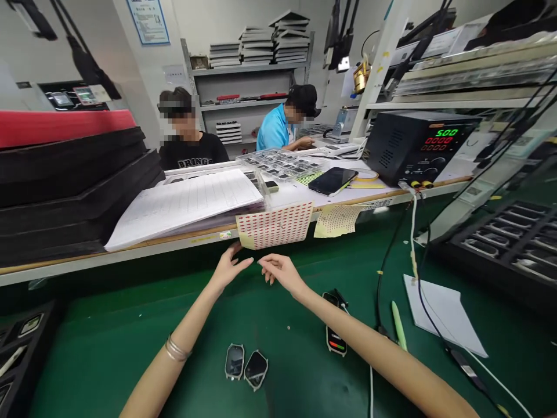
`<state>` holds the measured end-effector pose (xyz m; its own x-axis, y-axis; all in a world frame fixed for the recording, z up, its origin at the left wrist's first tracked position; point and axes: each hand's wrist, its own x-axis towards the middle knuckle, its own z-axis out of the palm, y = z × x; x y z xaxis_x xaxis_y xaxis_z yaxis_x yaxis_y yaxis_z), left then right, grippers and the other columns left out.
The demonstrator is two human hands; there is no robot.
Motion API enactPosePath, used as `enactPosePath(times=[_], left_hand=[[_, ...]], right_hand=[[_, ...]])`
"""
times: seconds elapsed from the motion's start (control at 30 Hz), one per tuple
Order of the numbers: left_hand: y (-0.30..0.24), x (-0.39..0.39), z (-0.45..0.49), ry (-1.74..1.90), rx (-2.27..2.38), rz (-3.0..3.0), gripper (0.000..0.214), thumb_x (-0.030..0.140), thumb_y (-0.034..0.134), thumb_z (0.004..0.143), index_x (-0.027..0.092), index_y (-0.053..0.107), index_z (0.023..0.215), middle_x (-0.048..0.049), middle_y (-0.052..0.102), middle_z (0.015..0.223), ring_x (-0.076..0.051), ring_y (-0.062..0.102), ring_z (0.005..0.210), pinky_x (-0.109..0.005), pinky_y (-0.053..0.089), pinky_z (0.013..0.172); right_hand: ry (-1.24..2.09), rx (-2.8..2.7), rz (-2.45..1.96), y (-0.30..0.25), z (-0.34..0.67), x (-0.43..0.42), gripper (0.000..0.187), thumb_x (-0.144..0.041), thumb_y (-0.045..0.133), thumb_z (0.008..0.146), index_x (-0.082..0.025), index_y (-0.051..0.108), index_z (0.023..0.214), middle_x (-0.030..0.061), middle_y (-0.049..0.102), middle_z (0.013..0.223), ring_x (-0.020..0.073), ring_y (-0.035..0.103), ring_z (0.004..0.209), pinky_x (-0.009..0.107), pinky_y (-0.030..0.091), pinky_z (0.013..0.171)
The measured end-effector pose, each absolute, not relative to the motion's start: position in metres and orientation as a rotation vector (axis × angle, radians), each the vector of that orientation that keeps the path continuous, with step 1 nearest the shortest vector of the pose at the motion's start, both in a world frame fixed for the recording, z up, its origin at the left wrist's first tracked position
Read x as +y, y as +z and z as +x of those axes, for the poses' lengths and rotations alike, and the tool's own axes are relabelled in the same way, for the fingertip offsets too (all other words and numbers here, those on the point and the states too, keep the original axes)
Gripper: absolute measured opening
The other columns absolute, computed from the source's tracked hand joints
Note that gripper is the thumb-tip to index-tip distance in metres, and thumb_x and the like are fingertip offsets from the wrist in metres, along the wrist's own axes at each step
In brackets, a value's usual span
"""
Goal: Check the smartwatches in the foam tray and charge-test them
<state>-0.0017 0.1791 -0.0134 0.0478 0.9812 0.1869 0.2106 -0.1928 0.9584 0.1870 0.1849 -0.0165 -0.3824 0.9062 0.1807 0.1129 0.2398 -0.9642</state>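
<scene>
Just under the shelf edge, my left hand (227,269) is open, thumb stretched out to the right and apart from the fingers. Its fingertips reach the lower left corner of a sheet of small red stickers (278,226) that hangs from the shelf; whether they touch it I cannot tell. My right hand (282,273) is beside it, thumb and forefinger pinched together below the sheet. Anything between those fingertips is too small to name. Two watch bodies (235,361) lie side by side on the green mat. Another watch (336,339), its screen lit, lies partly under my right forearm.
Black foam trays (500,244) with watch frames stand at the right. White paper (444,313), a green pen (398,325) and cables lie on the mat. The shelf holds a power supply (418,148), a phone (333,181) and papers (187,203). Two people sit beyond.
</scene>
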Motion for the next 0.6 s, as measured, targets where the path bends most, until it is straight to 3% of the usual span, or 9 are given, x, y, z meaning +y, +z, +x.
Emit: enactPosePath(times=[0.1, 0.27, 0.4, 0.6], left_hand=[[-0.012, 0.185, 0.007, 1.182, 1.105, 1.479, 0.044, 0.041, 0.073, 0.07, 0.012, 0.066, 0.102, -0.015, 0.07, 0.107, -0.03, 0.065, 0.102, -0.044, 0.05, 0.092], [-0.015, 0.17, 0.019, 1.171, 1.058, 1.374, 0.04, 0.045, 0.077, 0.063, 0.011, 0.073, 0.083, -0.0124, 0.076, 0.087, -0.03, 0.07, 0.084, -0.044, 0.055, 0.081], [-0.012, 0.158, 0.023, 1.161, 1.063, 1.309, 0.041, 0.042, 0.08, 0.058, 0.012, 0.074, 0.085, -0.0118, 0.076, 0.09, -0.031, 0.07, 0.088, -0.044, 0.054, 0.084], [-0.011, 0.138, 0.03, 1.1, 1.104, 1.257, 0.041, 0.038, 0.08, 0.061, 0.011, 0.071, 0.091, -0.0107, 0.075, 0.091, -0.029, 0.07, 0.086, -0.041, 0.057, 0.08]], right_hand=[[0.948, -1.797, -0.93, -0.016, 0.193, 0.177, 0.025, -0.04, 0.058, 0.088, -0.017, 0.064, 0.097, 0.0051, 0.059, 0.08, 0.0169, 0.058, 0.068, 0.027, 0.05, 0.057], [0.582, -1.974, -0.849, -0.018, 0.2, 0.173, 0.022, -0.033, 0.053, 0.092, -0.02, 0.062, 0.107, 0.0095, 0.058, 0.096, 0.0232, 0.056, 0.089, 0.035, 0.049, 0.078], [0.358, -2.076, -0.82, -0.016, 0.206, 0.169, 0.024, -0.031, 0.046, 0.096, -0.019, 0.062, 0.107, 0.0105, 0.057, 0.095, 0.0235, 0.056, 0.089, 0.037, 0.049, 0.08], [0.058, -2.231, -0.861, -0.007, 0.216, 0.148, 0.026, -0.034, 0.045, 0.097, -0.021, 0.065, 0.105, 0.0073, 0.06, 0.096, 0.0191, 0.058, 0.09, 0.028, 0.049, 0.076]])
